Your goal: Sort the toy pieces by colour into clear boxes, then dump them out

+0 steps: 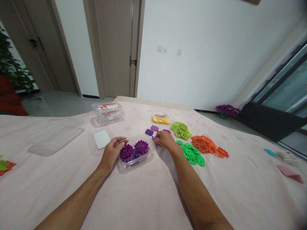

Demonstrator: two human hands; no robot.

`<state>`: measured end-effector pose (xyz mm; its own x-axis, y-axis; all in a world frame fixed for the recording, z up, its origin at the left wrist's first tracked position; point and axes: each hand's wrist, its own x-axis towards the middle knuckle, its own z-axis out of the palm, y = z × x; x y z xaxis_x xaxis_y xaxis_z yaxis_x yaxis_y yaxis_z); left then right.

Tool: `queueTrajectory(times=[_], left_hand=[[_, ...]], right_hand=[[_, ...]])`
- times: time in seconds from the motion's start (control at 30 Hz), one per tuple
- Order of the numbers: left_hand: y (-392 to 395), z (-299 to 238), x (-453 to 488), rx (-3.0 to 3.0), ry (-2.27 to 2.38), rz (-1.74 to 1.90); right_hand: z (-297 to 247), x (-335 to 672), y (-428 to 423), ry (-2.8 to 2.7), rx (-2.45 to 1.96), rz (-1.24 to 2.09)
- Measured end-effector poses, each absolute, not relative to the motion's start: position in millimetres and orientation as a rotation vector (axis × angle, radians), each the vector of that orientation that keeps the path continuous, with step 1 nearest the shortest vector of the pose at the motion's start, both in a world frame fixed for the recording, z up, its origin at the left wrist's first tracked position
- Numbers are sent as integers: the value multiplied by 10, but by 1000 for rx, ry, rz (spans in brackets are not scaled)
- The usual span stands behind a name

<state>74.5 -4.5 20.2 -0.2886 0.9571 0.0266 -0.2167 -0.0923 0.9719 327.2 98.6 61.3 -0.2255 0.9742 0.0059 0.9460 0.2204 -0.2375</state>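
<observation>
Here, the left hand (112, 152) clasps the left rim of the shallow clear plastic tub (124, 167), fingers curled over its edge. The tub, part-filled with purple notched plastic discs (134, 150), sits on the pink-clothed tabletop (144, 198) with its long axis running left to right. Just beyond the tub's right end lie the loose purple notched discs (151, 130), and the right hand (165, 140), clearly the nearer one, pinches its grip closed on one of them, with the heap of green notched discs (192, 153) just to its right.
</observation>
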Motion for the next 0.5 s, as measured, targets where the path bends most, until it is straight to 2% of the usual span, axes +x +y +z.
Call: queueTrajectory(times=[0.2, 0.3, 0.4, 0.5], left_hand=[[-53, 234, 760, 927, 1226, 1561], [-51, 223, 755, 933, 1232, 1556], [-38, 195, 745, 942, 1229, 1558], [-29, 178, 742, 940, 1226, 1556]], right_hand=[[872, 3316, 938, -2110, -1517, 332], [1060, 3287, 837, -2029, -1252, 485], [1203, 3199, 685, -2104, -1060, 661], [1272, 3072, 533, -2272, -982, 698]])
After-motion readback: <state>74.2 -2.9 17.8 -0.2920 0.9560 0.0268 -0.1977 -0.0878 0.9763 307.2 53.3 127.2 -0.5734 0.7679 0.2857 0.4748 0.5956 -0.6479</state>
